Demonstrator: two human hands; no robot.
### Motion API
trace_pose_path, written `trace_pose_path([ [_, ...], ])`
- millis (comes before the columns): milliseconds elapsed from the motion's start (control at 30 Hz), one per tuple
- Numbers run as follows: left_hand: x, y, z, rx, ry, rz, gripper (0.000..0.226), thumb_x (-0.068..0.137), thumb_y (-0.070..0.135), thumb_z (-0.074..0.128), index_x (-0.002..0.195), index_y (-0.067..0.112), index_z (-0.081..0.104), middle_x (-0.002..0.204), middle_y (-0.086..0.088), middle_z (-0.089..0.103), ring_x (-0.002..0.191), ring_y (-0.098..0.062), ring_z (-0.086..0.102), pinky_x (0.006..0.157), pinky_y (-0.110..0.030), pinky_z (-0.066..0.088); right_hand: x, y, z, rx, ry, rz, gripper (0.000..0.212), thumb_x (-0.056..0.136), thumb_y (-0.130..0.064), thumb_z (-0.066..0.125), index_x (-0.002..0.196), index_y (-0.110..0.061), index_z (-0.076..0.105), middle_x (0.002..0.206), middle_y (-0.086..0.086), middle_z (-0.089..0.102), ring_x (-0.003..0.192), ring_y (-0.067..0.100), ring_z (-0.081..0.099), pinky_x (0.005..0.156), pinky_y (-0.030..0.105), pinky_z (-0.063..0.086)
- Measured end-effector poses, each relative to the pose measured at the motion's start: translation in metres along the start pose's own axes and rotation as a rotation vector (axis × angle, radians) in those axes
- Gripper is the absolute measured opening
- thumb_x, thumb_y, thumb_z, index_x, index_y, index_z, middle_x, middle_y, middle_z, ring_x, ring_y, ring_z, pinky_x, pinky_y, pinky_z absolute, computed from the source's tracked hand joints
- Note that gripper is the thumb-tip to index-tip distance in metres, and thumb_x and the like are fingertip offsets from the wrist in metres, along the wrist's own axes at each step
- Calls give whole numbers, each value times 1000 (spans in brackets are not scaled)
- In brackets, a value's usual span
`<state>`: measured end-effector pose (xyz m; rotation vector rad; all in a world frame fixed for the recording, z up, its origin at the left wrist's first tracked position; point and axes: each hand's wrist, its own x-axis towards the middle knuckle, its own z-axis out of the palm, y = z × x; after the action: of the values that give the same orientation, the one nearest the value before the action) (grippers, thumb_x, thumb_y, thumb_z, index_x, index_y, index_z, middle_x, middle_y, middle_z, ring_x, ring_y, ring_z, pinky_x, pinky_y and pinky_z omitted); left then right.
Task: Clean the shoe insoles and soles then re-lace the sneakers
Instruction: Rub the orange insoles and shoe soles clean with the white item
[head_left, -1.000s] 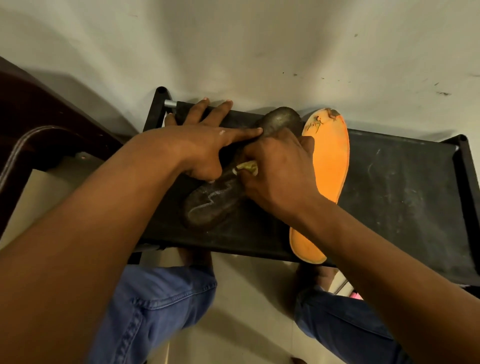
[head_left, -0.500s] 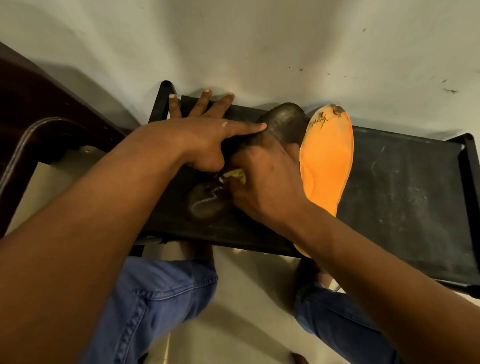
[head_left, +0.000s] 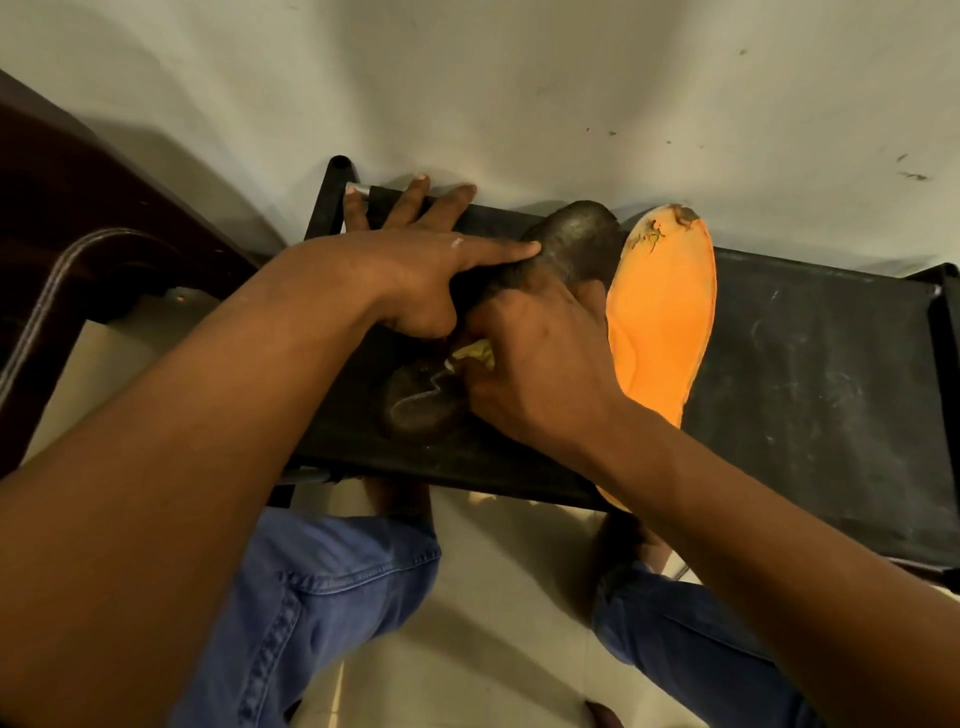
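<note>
Your left hand presses flat on the dark insole, fingers straight. Your right hand clenches a yellow scrap, mostly hidden. Your arm covers the orange insole heel.

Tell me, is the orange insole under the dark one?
No, the orange insole lies beside the dark insole, to its right on the black rack.

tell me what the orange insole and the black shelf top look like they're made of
Orange insole: seemingly foam, matte, with a moulded contour; its top edge is torn and crumbling, as foam does.
Black shelf top: probably fabric stretched over a frame, matte, marked with pale scuffs; a bare metal tube shows at the far-left corner.
</note>
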<state>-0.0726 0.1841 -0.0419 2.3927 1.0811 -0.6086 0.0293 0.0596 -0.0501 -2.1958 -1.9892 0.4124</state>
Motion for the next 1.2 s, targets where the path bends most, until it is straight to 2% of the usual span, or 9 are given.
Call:
trace_pose_path([
  [100,1,2,1,7,0,-5,117,80,8,75,138,80,3,165,14,-26,149,-21,-33,114,-71,-16,3,6,-6,-107,25,33,27,78,-39,64,101,-28,71,101,-2,66,115,26,52,91,46,32],
  [200,1,2,0,15,-2,-5,119,79,12,79,138,79,2,165,14,-26,150,-23,-31,114,-72,-14,5,13,-8,-109,40,89,26,77,-37,65,99,-24,71,97,0,64,112,27,51,86,43,29],
  [367,0,1,0,-10,-1,-5,115,82,5,72,139,79,5,165,13,-27,149,-21,-33,114,-70,-15,0,-1,0,3,7,21,20,77,-35,67,94,-26,73,101,-3,67,112,24,54,91,46,37],
  [567,1,1,0,10,7,-2,117,79,14,79,137,81,3,165,14,-24,150,-22,-30,114,-72,-12,4,3,-11,-125,10,-1,27,79,-38,65,102,-23,71,103,2,65,114,29,52,93,48,33],
  [667,1,1,0,16,7,-6,118,77,15,82,137,81,3,166,14,-23,151,-23,-28,114,-73,-11,7,9,-12,-75,-5,10,25,78,-35,68,98,-20,71,98,3,65,109,29,54,92,46,35],
  [800,1,1,-1,-11,6,-7,114,79,13,78,139,79,7,166,14,-23,151,-22,-29,115,-72,-12,0,4,5,25,51,42,20,76,-36,63,89,-24,73,95,-2,70,105,24,57,88,44,39],
  [900,-1,2,-1,-31,5,-5,113,80,10,76,140,78,8,166,14,-23,150,-22,-30,115,-71,-12,0,2,6,24,85,30,16,80,-33,66,91,-25,73,96,-3,70,103,23,59,87,41,35],
  [1067,1,2,1,-39,13,-8,111,81,13,76,138,80,9,166,15,-22,150,-22,-30,115,-71,-13,6,4,-14,-59,-11,-66,18,81,-35,68,90,-22,61,88,-4,58,98,26,59,84,40,25],
  [1200,0,3,0,-37,9,-11,112,81,7,74,138,79,10,166,15,-23,151,-21,-30,115,-71,-12,-1,1,4,-47,80,-3,19,80,-32,68,96,-23,72,101,-1,69,109,26,57,90,42,35],
])
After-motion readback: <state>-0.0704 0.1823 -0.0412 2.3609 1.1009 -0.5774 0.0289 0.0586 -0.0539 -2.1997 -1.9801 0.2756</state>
